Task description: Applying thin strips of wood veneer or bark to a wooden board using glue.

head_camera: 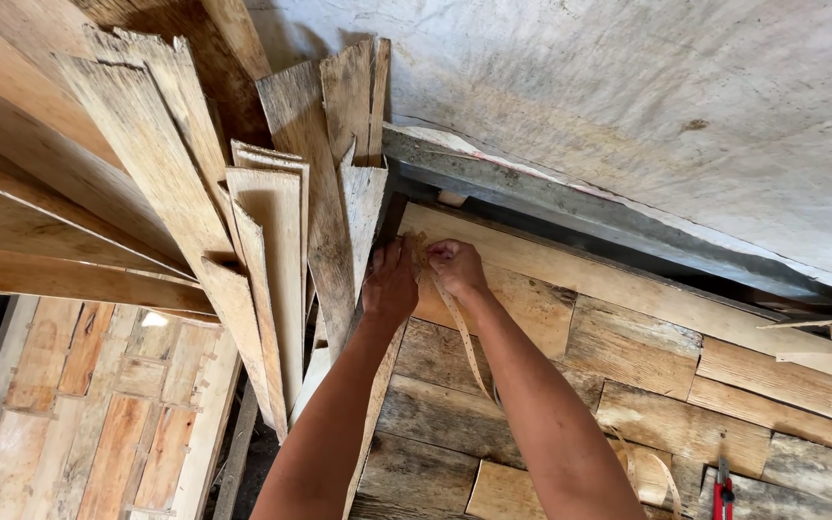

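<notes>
Wooden strip (455, 323) pinched by left hand (390, 284) and right hand (455, 267), each grip closed.

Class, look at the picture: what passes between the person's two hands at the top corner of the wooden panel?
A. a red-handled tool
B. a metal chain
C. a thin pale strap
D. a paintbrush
C: both the left hand and the right hand grip a thin pale strap that trails down across the wooden panel.
</notes>
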